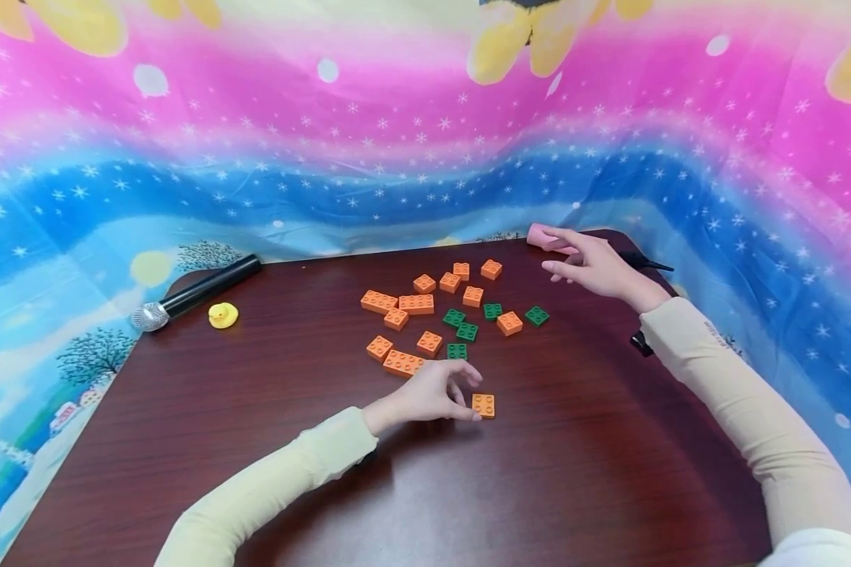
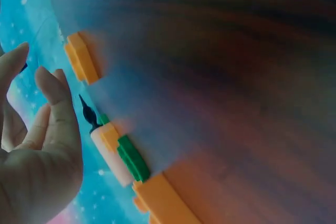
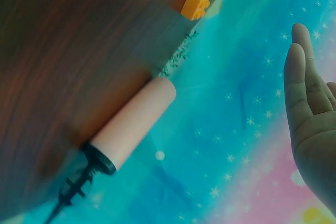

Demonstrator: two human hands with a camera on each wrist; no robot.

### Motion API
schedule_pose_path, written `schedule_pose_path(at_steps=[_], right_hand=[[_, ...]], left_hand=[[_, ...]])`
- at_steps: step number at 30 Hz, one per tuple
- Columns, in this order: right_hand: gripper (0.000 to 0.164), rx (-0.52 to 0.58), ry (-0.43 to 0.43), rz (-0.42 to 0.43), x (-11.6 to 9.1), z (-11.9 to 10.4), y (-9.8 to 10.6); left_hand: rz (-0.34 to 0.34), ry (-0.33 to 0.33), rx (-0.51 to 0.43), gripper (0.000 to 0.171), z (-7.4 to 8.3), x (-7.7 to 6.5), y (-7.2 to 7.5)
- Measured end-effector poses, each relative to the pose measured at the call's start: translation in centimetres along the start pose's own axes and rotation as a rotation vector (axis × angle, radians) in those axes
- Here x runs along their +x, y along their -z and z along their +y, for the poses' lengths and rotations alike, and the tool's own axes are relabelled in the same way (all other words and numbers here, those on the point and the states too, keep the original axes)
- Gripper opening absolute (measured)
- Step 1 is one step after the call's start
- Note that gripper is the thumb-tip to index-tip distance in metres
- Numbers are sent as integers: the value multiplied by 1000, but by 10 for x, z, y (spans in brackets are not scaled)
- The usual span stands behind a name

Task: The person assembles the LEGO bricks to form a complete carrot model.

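My left hand (image 1: 429,391) hovers low over the front middle of the table, its fingers loosely bent with nothing between them. Just beyond its thumb and fingertips lies a square orange toy brick (image 1: 483,405), studs up. The left wrist view shows a small gap between this brick (image 2: 82,59) and the fingers. At the back right, my right hand (image 1: 596,264) is raised with extended fingers. Nothing is in it. Near it lies a pink cylinder (image 3: 134,124) with a black, pointed end, partly hidden by that hand in the head view.
Several orange bricks (image 1: 416,304) and green bricks (image 1: 466,331) are scattered mid-table. To the left lie a black microphone (image 1: 209,285) and a yellow toy duck (image 1: 223,316). A small black object (image 1: 641,343) sits by the right sleeve. A patterned cloth (image 1: 369,181) surrounds the table (image 1: 255,409).
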State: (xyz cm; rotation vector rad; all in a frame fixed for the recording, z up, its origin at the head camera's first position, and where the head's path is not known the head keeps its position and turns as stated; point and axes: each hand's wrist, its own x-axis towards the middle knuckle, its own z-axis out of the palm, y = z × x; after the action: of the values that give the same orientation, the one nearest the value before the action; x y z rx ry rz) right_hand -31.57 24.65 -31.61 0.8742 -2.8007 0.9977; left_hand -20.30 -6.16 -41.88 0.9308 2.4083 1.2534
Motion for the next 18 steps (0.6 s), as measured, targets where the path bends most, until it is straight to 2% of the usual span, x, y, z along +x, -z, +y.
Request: schedule_pose_path(at_steps=[7, 13, 18], right_hand=[[62, 250, 32, 5, 5, 4, -10], [63, 443, -104, 8, 7, 6, -20], [63, 534, -171, -20, 12, 5, -35]], left_hand=[[-39, 20, 50, 52, 0, 9, -6], [-68, 37, 76, 48, 0, 16, -9], [-98, 67, 44, 43, 1, 20, -10]])
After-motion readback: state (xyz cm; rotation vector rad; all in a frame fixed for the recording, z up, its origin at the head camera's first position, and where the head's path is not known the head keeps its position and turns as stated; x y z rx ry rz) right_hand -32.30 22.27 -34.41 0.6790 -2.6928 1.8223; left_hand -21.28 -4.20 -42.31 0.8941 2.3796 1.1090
